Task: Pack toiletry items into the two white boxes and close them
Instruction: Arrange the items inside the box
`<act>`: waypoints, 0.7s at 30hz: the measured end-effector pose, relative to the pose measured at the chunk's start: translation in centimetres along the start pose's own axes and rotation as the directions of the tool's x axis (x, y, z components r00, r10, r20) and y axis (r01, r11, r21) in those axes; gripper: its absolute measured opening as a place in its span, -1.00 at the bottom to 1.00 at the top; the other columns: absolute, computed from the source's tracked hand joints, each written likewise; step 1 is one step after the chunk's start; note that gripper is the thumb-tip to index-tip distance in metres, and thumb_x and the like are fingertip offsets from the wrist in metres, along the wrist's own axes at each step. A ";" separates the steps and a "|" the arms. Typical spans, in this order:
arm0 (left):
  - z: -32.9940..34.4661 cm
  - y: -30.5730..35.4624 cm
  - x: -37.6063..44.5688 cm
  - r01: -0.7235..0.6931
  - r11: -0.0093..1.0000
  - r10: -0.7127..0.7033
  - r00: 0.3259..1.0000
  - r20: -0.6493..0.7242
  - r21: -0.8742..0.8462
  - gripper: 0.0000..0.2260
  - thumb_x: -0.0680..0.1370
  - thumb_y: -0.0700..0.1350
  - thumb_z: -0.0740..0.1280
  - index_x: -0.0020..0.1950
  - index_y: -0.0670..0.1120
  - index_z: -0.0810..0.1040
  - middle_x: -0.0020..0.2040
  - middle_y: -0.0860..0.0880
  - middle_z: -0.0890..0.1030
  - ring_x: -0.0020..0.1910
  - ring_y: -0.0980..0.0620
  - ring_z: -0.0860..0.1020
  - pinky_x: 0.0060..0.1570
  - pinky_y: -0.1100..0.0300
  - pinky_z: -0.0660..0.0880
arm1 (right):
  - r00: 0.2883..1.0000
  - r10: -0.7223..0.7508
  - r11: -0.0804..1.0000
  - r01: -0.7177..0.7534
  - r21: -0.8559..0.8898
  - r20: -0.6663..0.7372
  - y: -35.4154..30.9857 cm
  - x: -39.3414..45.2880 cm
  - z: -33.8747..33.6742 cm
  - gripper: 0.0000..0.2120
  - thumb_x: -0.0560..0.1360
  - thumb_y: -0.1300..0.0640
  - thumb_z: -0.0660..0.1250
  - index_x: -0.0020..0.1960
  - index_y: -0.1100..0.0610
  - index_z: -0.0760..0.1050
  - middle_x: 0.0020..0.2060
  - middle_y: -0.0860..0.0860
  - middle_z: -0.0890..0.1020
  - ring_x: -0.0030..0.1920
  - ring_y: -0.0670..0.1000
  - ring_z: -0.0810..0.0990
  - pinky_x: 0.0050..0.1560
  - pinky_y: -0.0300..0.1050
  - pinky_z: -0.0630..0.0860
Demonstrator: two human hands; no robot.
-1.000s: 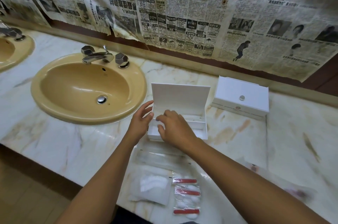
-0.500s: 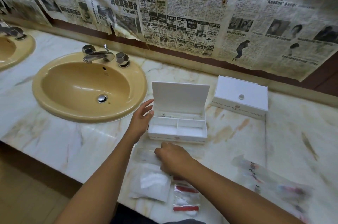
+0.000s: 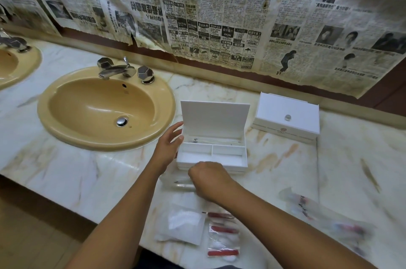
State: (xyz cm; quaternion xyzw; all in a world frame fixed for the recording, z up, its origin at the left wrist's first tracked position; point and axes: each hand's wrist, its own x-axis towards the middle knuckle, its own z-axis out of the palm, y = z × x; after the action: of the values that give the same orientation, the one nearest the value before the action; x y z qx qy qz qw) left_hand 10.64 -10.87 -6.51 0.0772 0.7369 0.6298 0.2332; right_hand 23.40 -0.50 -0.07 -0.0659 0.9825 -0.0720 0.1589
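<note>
An open white box (image 3: 228, 160) stands on the marble counter, lid upright, with a wrapped item lying in its long back compartment. My left hand (image 3: 168, 145) rests open against the box's left wall. My right hand (image 3: 207, 178) is just in front of the box, fingers curled down onto a clear long packet (image 3: 179, 184); whether it grips it is hidden. A second white box (image 3: 286, 118) sits closed at the back right. Nearer me lie a white sachet (image 3: 181, 223) and red-labelled packets (image 3: 223, 237).
A tan sink (image 3: 105, 108) with a chrome tap (image 3: 116, 69) is to the left; another sink (image 3: 13, 63) sits at the far left. Blurred clear packets (image 3: 325, 216) lie at right. Newspaper covers the wall. The counter's front edge is close to me.
My right hand left the inside of the open box and dropped to the packets in front of it. The left hand stayed on the box's side.
</note>
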 end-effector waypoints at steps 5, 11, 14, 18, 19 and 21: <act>-0.2 -0.4 0.4 -0.024 1.000 0.024 1.000 0.001 0.010 -0.65 0.64 -0.20 0.26 0.31 0.21 0.49 0.30 0.02 0.56 0.17 0.28 0.55 0.02 0.10 0.51 | 0.993 0.057 0.997 -0.062 -0.042 -0.108 1.4 0.0 -4.0 -0.83 0.46 0.35 0.22 -0.01 0.16 0.48 0.00 0.14 0.58 0.03 0.19 0.56 -0.08 -0.08 0.31; -0.1 -0.3 0.1 -0.003 0.998 0.005 0.999 0.038 -0.056 -0.67 0.64 -0.17 0.26 0.37 0.12 0.46 0.25 0.11 0.58 0.14 0.20 0.58 -0.11 0.18 0.57 | 0.931 0.152 0.985 -0.171 -0.027 -0.331 4.2 0.8 -7.4 -0.66 0.40 0.41 0.20 -0.39 0.09 0.15 -0.41 0.00 0.24 -0.23 0.10 0.32 -0.15 -0.09 0.25; -0.1 -0.4 0.4 0.054 0.998 -0.054 0.998 -0.023 -0.017 -0.69 0.64 -0.09 0.27 0.39 0.10 0.44 0.33 0.09 0.51 0.17 0.16 0.53 -0.08 0.12 0.52 | 0.914 0.228 0.972 -0.234 0.023 -0.336 5.6 1.8 -7.0 -0.71 0.38 0.45 0.19 -0.36 0.14 0.24 -0.41 0.01 0.26 -0.26 0.10 0.34 -0.26 -0.10 0.32; 0.1 -0.3 0.2 0.029 1.000 -0.029 1.000 -0.008 0.010 -0.67 0.65 -0.12 0.24 0.39 0.18 0.45 0.19 0.12 0.52 0.15 0.20 0.49 -0.15 0.23 0.48 | 0.934 0.229 0.970 -0.243 -0.018 -0.274 6.4 3.0 -5.4 -0.63 0.34 0.51 0.20 -0.42 0.15 0.14 -0.43 0.02 0.21 -0.30 0.09 0.31 -0.29 -0.11 0.29; 0.0 -0.2 0.2 0.026 1.000 -0.026 1.000 -0.001 0.009 -0.66 0.66 -0.13 0.24 0.38 0.19 0.45 0.20 0.13 0.53 0.14 0.24 0.51 -0.16 0.24 0.48 | 0.939 0.223 0.970 -0.239 -0.031 -0.261 6.5 3.3 -4.9 -0.62 0.35 0.51 0.20 -0.42 0.15 0.13 -0.43 0.02 0.21 -0.32 0.08 0.29 -0.28 -0.10 0.29; -0.1 -0.3 0.3 0.028 1.000 -0.028 0.999 0.015 -0.011 -0.64 0.65 -0.15 0.24 0.36 0.24 0.46 0.25 0.14 0.54 0.17 0.25 0.54 -0.13 0.22 0.52 | 0.946 0.217 0.970 -0.236 -0.053 -0.243 6.8 3.8 -4.1 -0.63 0.36 0.52 0.20 -0.41 0.17 0.13 -0.42 0.03 0.21 -0.39 0.04 0.25 -0.26 -0.10 0.30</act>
State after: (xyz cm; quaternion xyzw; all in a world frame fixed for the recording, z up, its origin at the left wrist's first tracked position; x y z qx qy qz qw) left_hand 10.43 -10.90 -6.86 0.0703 0.7326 0.6299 0.2481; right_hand 17.77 6.05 1.50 0.0500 0.9975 -0.0204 0.0458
